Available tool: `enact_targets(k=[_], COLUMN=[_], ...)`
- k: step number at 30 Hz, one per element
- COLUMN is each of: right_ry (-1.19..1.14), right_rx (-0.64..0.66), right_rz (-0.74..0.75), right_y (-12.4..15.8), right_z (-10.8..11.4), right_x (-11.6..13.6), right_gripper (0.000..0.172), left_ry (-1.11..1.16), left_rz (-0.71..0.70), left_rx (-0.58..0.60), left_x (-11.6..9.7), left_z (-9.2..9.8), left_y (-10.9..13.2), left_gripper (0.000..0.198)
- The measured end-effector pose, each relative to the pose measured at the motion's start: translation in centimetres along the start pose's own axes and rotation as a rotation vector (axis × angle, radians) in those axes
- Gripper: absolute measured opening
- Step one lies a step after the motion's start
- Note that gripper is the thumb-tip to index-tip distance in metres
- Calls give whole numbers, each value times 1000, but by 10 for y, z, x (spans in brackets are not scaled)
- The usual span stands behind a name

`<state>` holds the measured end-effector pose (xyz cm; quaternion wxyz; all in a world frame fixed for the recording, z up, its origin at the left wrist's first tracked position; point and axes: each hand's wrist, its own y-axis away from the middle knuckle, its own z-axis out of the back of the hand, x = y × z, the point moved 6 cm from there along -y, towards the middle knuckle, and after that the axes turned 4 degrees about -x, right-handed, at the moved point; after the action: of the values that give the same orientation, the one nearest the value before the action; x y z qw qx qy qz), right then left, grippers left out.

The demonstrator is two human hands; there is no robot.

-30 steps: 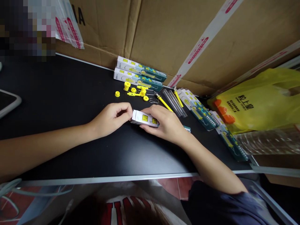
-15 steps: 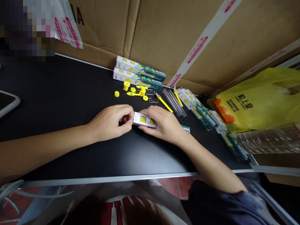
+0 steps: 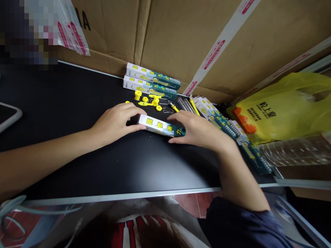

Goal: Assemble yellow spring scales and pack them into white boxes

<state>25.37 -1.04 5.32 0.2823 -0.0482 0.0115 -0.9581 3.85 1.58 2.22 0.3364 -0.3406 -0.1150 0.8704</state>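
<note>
A long white and teal carton [image 3: 157, 125] with yellow characters lies on the black table [image 3: 77, 103] between my hands. My left hand [image 3: 115, 122] has its fingers closed around the carton's left end. My right hand [image 3: 200, 132] covers the carton's right end, thumb under it and fingers curled over it. Just behind lie small yellow plastic parts [image 3: 148, 100], thin wire hooks [image 3: 167, 111] and clear tubes [image 3: 184, 105].
Two more cartons [image 3: 151, 82] are stacked against the cardboard boxes [image 3: 181, 38] at the back. A fanned row of flat cartons [image 3: 222, 125] runs to the right. A yellow plastic bag [image 3: 281, 110] and clear packaging [image 3: 294, 151] sit at far right; a white-edged device [image 3: 9, 115] at far left.
My right hand has slid rightward along the carton, showing more of its printed face. The left hand has shifted onto the carton's left end. The view has tilted slightly.
</note>
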Motion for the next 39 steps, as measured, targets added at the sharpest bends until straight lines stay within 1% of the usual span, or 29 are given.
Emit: enact_targets(k=[1,2,3,5,6,8,12,13,15,17,19,22,25,27,29,31,32,35,37,39], right_ry=[11,20,61,153,188,225,278,277,218,108,-4,-135,-304,-440,-527,-516,-485,-379,-335,-317], right_rx=[90,186,255,330,347,355,302,289,300,352,413,445,424,393,351,329,340,436,496,523], right_rz=[-71,-156,-253,-388,-424,-446,-482,-485,-454,-431,-447,-464,-407,-344,-279,-242,-237,-266,-296,-309], right_y=[5,11,17,26,29,31,31,30,29,29,30,31,27,23,20,19,20,23,24,23], right_z=[2,2,4,7,9,10,12,13,10,6,1,0,4,8,12,12,10,-2,-7,-10], right_x=[-12,-24,-36,-51,-53,-53,-52,-53,-55,-58,-63,-71,-74,-71,-68,-66,-66,-67,-69,-69], right_gripper=[64,64,62,62,61,62,68,69,64,56,51,46,40,38,37,38,40,47,47,45], left_ry=[-26,-51,-69,-89,-94,-96,-65,-53,-34,-28,-33,-19,46,97,132,150,151,118,65,9], left_rz=[13,22,28,30,31,35,52,58,71,77,69,73,116,145,177,206,216,244,285,315], left_rx=[-4,-2,3,12,13,14,25,24,23,22,24,34,6,-44,-89,-109,-112,-105,-85,-58], left_x=[3,5,6,7,8,9,10,10,11,11,12,14,15,16,18,20,21,22,23,24], left_z=[1,1,1,1,0,0,-1,-1,-1,-1,-1,-1,2,6,9,10,11,12,13,13], left_y=[-1,-1,-1,-1,0,0,-1,-1,-2,-2,-1,-1,-2,-4,-5,-6,-6,-7,-7,-6], left_gripper=[34,35,36,37,36,33,28,27,26,27,27,30,31,30,34,38,39,40,38,35])
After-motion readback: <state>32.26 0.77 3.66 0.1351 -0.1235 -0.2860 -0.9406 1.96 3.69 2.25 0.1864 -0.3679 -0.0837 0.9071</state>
